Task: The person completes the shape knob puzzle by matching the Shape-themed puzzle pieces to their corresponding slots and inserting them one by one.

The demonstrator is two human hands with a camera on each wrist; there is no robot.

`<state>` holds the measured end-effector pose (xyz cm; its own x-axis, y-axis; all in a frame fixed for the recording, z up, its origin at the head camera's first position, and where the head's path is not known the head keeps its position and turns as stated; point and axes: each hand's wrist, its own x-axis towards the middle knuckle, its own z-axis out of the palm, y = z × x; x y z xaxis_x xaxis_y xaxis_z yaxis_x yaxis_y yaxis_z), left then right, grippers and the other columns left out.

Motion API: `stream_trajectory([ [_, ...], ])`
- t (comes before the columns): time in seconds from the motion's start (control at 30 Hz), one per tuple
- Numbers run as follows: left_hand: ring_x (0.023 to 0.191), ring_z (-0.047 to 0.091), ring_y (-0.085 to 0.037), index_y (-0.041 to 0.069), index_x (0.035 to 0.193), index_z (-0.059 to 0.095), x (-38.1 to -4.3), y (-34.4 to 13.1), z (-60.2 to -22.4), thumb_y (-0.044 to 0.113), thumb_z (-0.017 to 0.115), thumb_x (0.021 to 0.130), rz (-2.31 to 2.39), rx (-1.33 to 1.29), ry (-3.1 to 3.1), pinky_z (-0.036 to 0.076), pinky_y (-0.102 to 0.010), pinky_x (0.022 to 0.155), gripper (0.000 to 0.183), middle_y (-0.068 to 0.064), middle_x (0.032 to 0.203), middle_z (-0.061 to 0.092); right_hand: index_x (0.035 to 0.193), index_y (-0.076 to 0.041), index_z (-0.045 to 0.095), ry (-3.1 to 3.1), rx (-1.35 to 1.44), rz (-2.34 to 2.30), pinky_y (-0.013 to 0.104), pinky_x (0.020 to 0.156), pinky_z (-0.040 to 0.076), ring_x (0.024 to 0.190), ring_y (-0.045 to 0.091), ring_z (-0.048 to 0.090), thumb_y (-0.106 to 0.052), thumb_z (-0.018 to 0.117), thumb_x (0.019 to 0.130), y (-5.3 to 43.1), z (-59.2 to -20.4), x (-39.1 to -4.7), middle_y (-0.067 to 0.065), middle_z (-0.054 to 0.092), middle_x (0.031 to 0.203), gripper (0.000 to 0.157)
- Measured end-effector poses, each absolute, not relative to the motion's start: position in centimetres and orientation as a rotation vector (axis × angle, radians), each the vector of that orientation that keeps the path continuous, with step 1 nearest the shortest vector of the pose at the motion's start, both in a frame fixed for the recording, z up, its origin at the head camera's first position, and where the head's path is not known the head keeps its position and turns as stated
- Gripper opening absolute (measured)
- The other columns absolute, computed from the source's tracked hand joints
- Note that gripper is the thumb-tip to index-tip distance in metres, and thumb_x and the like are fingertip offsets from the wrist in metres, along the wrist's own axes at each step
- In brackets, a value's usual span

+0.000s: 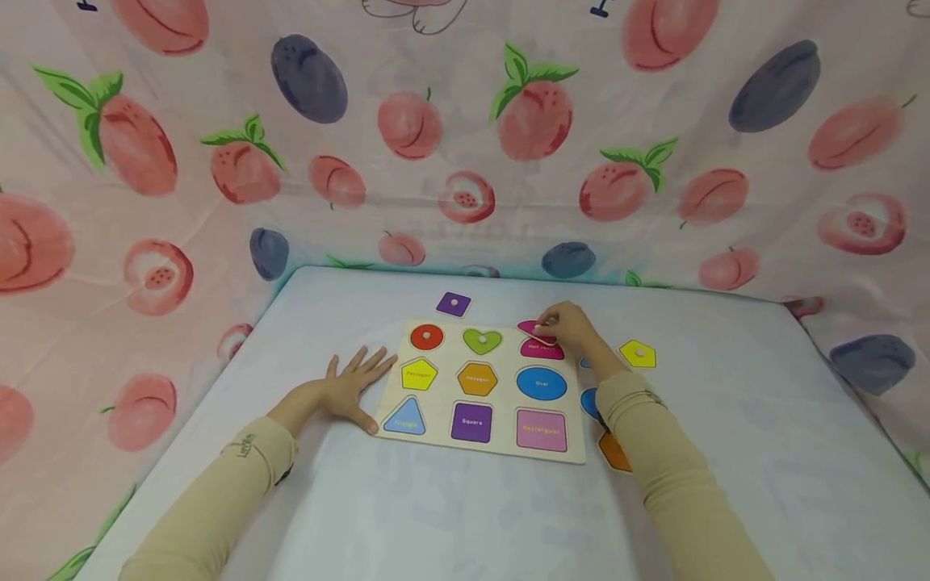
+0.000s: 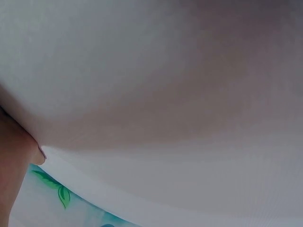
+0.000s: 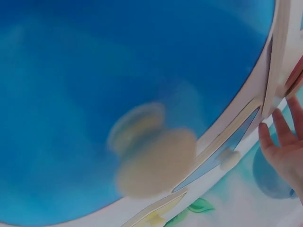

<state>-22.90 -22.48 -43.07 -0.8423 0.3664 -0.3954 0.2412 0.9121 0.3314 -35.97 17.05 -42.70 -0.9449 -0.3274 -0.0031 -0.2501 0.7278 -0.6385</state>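
A cream shape board (image 1: 443,401) lies flat on the table, with printed, labelled shapes. By its knob, my right hand (image 1: 571,329) pinches a magenta half-circle piece (image 1: 527,327), tilted over the matching magenta half-circle spot (image 1: 541,349) at the board's top right. My left hand (image 1: 343,394) rests with spread fingers at the board's left edge, its thumb near the bottom left corner. A knobbed red circle (image 1: 421,343) and a knobbed green heart (image 1: 475,345) sit in the top row. In the right wrist view, the right-hand fingers (image 3: 282,130) appear at the right edge.
Behind the board lies a purple square piece (image 1: 446,307). To its right are a yellow pentagon piece (image 1: 645,355), a blue oval piece (image 3: 94,94), a light blue triangle piece (image 3: 208,165) and an orange hexagon piece (image 1: 613,453), partly under the right sleeve. Fruit-print cloth (image 1: 465,97) hangs around the table.
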Motion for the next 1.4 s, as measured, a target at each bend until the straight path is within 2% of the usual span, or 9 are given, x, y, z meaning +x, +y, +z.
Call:
stream_trajectory([
  [0.2, 0.144, -0.014, -0.040, 0.018, 0.152, 0.006, -22.8, -22.3, -42.9, 0.052, 0.080, 0.064, 0.378, 0.446, 2.617, -0.014, -0.070, 0.105, 0.120, -0.011, 0.160, -0.007, 0.097, 0.006, 0.069, 2.855, -0.465, -1.041, 0.050, 0.097, 0.046, 0.110, 0.039, 0.053, -0.013, 0.066, 0.088, 16.9, -42.9, -36.0, 0.025, 0.062, 0.111, 0.022],
  [0.33, 0.144, -0.014, -0.040, 0.018, 0.152, 0.006, -22.8, -22.2, -42.9, 0.052, 0.080, 0.064, 0.372, 0.444, 2.614, -0.014, -0.071, 0.105, 0.120, -0.012, 0.160, -0.006, 0.099, 0.006, 0.068, 2.827, -0.459, -1.048, 0.048, 0.096, 0.047, 0.106, 0.036, 0.054, -0.013, 0.065, 0.089, 16.9, -42.7, -35.7, 0.024, 0.063, 0.109, 0.021],
  [0.5, 0.144, -0.013, -0.041, 0.017, 0.152, 0.006, -22.9, -22.4, -43.0, 0.051, 0.080, 0.064, 0.379, 0.453, 2.617, -0.013, -0.071, 0.105, 0.120, -0.012, 0.160, -0.006, 0.103, 0.004, 0.068, 2.817, -0.461, -1.009, 0.048, 0.099, 0.046, 0.112, 0.038, 0.053, -0.014, 0.064, 0.090, 17.0, -42.4, -35.5, 0.024, 0.060, 0.114, 0.022],
  [0.77, 0.144, -0.014, -0.041, 0.017, 0.152, 0.006, -23.0, -22.5, -42.8, 0.051, 0.080, 0.064, 0.371, 0.441, 2.611, -0.014, -0.071, 0.104, 0.120, -0.012, 0.160, -0.007, 0.097, 0.001, 0.068, 2.812, -0.558, -1.004, 0.050, 0.100, 0.045, 0.119, 0.041, 0.051, -0.013, 0.063, 0.090, 17.4, -42.2, -35.3, 0.023, 0.061, 0.119, 0.017],
  [1.4, 0.143, -0.016, -0.041, 0.018, 0.152, 0.005, -23.1, -22.8, -43.3, 0.053, 0.080, 0.063, 0.388, 0.447, 2.605, -0.016, -0.071, 0.104, 0.122, -0.012, 0.160, -0.008, 0.095, -0.001, 0.068, 2.803, -0.680, -0.975, 0.049, 0.095, 0.048, 0.118, 0.043, 0.054, -0.011, 0.065, 0.089, 17.5, -42.5, -33.5, 0.024, 0.061, 0.121, 0.012],
])
